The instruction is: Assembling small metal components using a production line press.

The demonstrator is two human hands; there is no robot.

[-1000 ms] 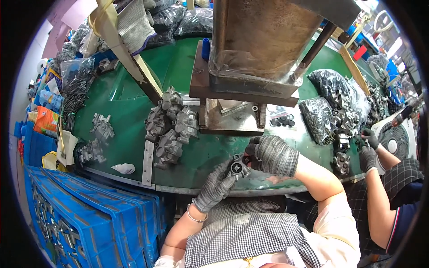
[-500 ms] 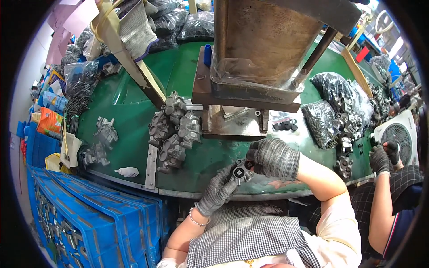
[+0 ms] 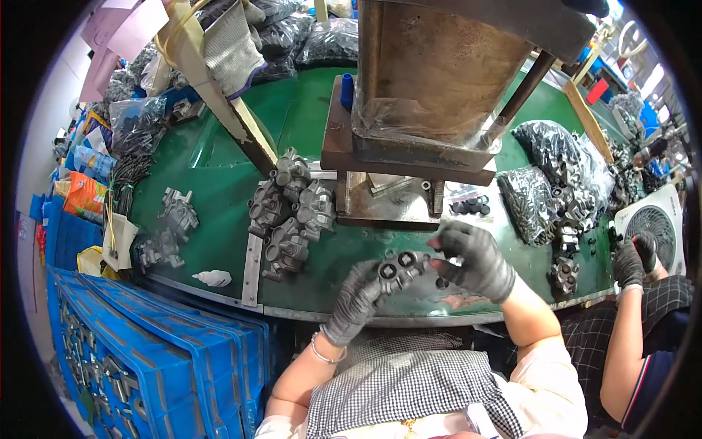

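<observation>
In my gloved left hand (image 3: 352, 301) is a grey metal casting (image 3: 401, 271) with two round, dark-ringed ports facing up. The fingers of that hand are closed around its left end. My gloved right hand (image 3: 477, 262) is just right of the casting, its thumb and fingers apart. I see nothing held between them. A small dark round piece (image 3: 442, 282) shows below the right fingertips; whether it touches the hand, I cannot tell. Several similar castings (image 3: 287, 245) are heaped on the green table (image 3: 322, 289) to the left.
A heavy press (image 3: 431, 95) stands ahead with its base block (image 3: 387, 208). Right of it are black caps (image 3: 472, 206) and bagged parts (image 3: 528, 205). A white bottle (image 3: 212, 278) lies left, above blue crates (image 3: 175, 351). A co-worker's gloved hands (image 3: 630, 262) are beside a fan (image 3: 651, 227).
My right hand has moved slightly right, off the casting, and its fingers have spread. The casting now shows two ports instead of one. The left hand still holds it.
</observation>
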